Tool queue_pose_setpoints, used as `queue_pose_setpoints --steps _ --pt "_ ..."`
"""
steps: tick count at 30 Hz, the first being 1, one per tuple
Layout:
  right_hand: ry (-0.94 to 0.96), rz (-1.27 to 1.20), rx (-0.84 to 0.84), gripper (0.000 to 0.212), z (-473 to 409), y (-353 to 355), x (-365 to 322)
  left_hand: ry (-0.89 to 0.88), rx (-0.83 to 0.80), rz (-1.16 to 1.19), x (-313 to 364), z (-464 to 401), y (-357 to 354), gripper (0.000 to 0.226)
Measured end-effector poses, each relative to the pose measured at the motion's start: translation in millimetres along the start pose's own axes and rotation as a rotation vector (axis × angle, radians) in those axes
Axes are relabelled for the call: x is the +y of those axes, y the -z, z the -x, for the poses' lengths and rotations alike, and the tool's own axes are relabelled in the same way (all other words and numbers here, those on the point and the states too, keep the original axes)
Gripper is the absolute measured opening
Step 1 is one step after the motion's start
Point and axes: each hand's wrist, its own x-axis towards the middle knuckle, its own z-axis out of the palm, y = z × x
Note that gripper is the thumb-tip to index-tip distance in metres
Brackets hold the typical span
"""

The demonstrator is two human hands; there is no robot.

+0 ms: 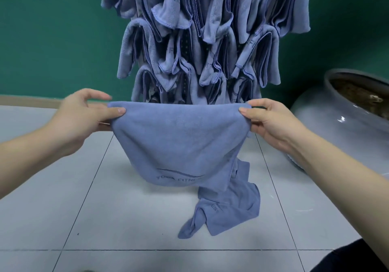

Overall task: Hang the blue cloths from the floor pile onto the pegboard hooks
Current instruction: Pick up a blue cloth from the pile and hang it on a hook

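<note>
A blue cloth with "YOGA FITNESS" lettering hangs folded between my hands above the floor. My left hand pinches its upper left corner with thumb and fingers. At the upper right corner my right hand pinches it the same way. Below and to the right, another blue cloth lies crumpled on the tiles. Straight ahead the pegboard is almost wholly covered by several hung blue cloths; only strips of its dotted surface show between them.
A large grey glazed pot stands on the floor at the right, close to my right forearm. A green wall runs behind the pegboard. Grey floor tiles spread below. My dark-clad knee shows at bottom right.
</note>
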Motion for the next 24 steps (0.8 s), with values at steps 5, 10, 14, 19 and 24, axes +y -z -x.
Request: queue_pose_setpoints --steps 5,10,14,19,24 --pt "-0.143 0.104 -0.023 0.006 -1.3 0.7 15.3 0.192 -0.073 -0.072 -13.4 2.3 -4.1 0.015" --pt "-0.169 0.06 0.017 0.007 1.4 -8.4 14.2 0.208 -0.076 0.027 -4.5 15.0 -24.5 0.012" --pt "-0.138 0.018 -0.003 0.01 19.3 -30.2 4.6 0.056 -0.047 -0.015 6.4 24.9 -39.6 0.018" --pt "-0.13 -0.039 -0.055 0.012 43.8 -61.5 3.3 -0.048 -0.03 0.007 16.1 34.9 -57.9 0.016" --pt "-0.117 -0.077 -0.12 0.02 58.9 -80.5 6.0 -0.091 -0.089 0.016 23.4 53.9 -79.7 0.015"
